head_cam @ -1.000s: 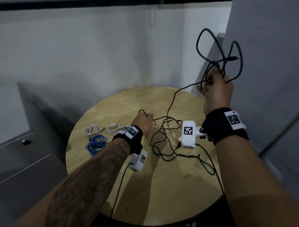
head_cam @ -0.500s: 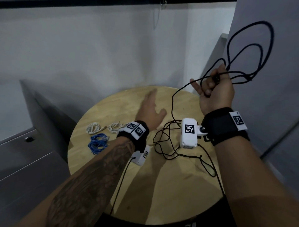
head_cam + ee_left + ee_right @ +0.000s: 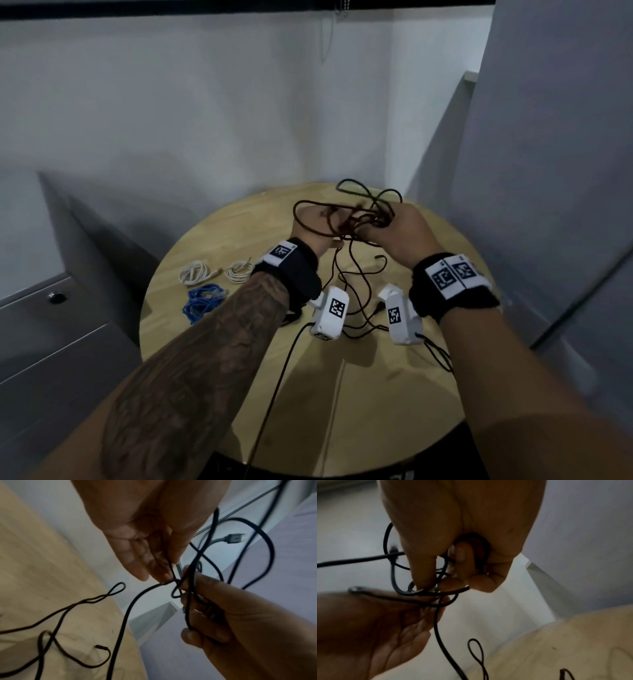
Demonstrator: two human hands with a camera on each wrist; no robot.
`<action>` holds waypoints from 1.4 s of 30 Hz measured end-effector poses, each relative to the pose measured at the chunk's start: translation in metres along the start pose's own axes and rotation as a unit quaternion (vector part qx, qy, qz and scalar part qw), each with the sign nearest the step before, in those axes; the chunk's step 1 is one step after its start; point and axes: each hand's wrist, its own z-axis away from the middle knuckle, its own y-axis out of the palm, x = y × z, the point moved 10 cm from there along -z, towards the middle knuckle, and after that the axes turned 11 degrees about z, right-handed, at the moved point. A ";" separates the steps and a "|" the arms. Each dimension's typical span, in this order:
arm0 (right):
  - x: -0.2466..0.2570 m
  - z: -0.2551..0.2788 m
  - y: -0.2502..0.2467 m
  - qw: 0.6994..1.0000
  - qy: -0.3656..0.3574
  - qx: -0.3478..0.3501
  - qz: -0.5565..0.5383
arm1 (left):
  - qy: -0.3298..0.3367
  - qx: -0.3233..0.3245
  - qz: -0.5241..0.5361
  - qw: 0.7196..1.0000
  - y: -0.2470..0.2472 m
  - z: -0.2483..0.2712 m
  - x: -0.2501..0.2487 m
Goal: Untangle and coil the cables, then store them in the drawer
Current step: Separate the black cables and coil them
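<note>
The drawer [image 3: 51, 308] on the left is closed, and two white coils [image 3: 195, 273] and a blue bundle [image 3: 202, 303] wait on the table [image 3: 342, 394]. The black cable [image 3: 356, 219] is still a tangle over the far side, so lots is left. The right hand [image 3: 400, 233] curls its fingers round the loops, and the left hand [image 3: 315, 240] pinches one strand.

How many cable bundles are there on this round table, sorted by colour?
White coiled cable bundles: 2
Blue cable bundle: 1
Black tangled cable bundle, held above the wooden table by the left hand and right hand: 1 (separate cables inside cannot be counted)
Total: 4
</note>
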 end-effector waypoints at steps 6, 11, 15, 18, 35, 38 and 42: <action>0.008 0.001 0.011 0.993 -0.031 -0.004 0.118 | 0.050 0.006 -0.166 0.985 0.006 0.004 -0.015; -0.003 -0.004 -0.001 0.996 0.007 -0.053 0.068 | -0.036 0.072 0.016 0.997 0.022 0.017 0.002; -0.019 -0.003 -0.022 0.981 0.096 -0.115 -0.125 | -0.037 0.070 0.003 0.997 0.023 0.021 0.024; -0.036 0.000 -0.057 0.937 0.148 -0.210 -0.236 | -0.011 -0.006 -0.066 0.998 -0.006 0.016 0.043; -0.021 0.001 -0.019 0.994 0.096 -0.028 -0.051 | 0.014 -0.102 0.000 0.995 -0.024 0.003 0.041; -0.013 0.007 0.015 0.991 0.100 0.089 -0.016 | 0.097 -0.045 -0.073 0.992 -0.005 0.011 0.019; 0.001 0.021 0.041 0.977 0.094 0.192 -0.011 | 0.074 0.002 -0.122 0.990 0.008 0.019 0.015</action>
